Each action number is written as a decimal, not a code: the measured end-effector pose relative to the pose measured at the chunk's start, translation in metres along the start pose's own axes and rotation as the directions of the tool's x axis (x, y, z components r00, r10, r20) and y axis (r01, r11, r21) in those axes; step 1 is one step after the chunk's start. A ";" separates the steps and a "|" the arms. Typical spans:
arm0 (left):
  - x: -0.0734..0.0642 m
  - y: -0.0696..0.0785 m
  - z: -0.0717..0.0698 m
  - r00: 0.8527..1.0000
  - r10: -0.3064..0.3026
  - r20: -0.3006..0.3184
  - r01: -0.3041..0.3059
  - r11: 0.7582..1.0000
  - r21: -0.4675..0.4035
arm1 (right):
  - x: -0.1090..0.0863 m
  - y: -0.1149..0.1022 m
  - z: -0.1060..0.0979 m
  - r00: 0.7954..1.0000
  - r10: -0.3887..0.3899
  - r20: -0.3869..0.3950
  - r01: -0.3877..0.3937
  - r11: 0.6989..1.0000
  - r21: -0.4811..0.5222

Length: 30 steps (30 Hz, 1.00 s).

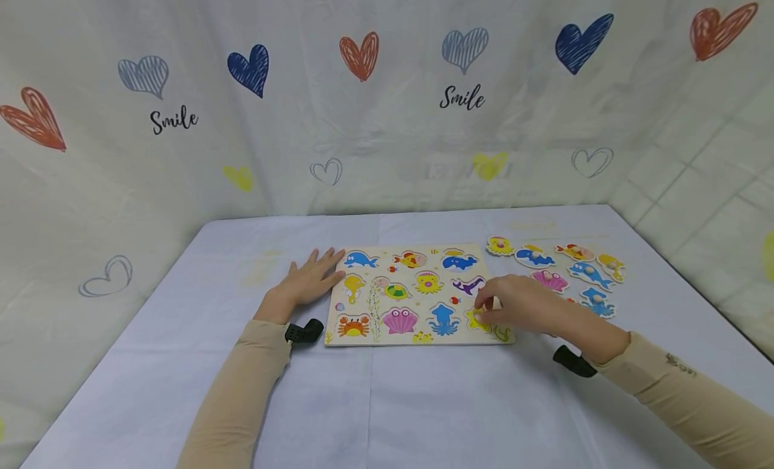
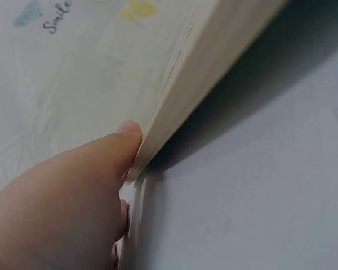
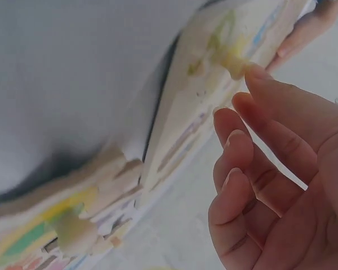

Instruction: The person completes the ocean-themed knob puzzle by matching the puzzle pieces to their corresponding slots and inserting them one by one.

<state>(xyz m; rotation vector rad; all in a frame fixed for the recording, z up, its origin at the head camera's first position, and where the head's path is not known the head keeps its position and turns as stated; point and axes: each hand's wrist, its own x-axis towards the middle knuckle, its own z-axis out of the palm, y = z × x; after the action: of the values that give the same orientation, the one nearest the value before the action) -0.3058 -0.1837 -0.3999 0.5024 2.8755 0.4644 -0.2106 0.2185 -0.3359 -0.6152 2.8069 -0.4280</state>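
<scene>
A wooden sea-animal puzzle board [image 1: 375,308] lies flat on the table. My right hand [image 1: 523,302] is over its lower right corner and pinches the knob of a yellow star piece [image 1: 479,321] between thumb and forefinger. In the right wrist view the star piece [image 3: 235,63] is blurred at the fingertips, and the other fingers of the right hand [image 3: 287,163] curl loosely. With fingers spread, my left hand [image 1: 305,281] rests at the board's upper left edge. The left wrist view has the thumb [image 2: 112,152] against the side of the board [image 2: 186,95].
Several loose knobbed pieces lie right of the board, among them a yellow octopus [image 1: 499,246], a whale [image 1: 535,257], a pink shell [image 1: 549,281], a dolphin [image 1: 590,275] and a blue squid [image 1: 597,304]. A white cloth covers the table [image 1: 326,408]; a heart-printed curtain [image 1: 399,133] hangs behind.
</scene>
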 end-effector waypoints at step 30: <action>0.002 -0.003 0.000 1.000 0.018 -0.007 -0.018 1.000 -0.010 | 0.017 0.090 -0.052 0.973 0.082 -0.214 -0.042 0.982 0.186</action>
<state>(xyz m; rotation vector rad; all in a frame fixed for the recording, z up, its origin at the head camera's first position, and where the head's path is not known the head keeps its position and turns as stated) -0.3088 -0.1856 -0.4014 0.5269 2.8763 0.4844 -0.2741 0.3014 -0.3201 -0.4650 2.9392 -0.7727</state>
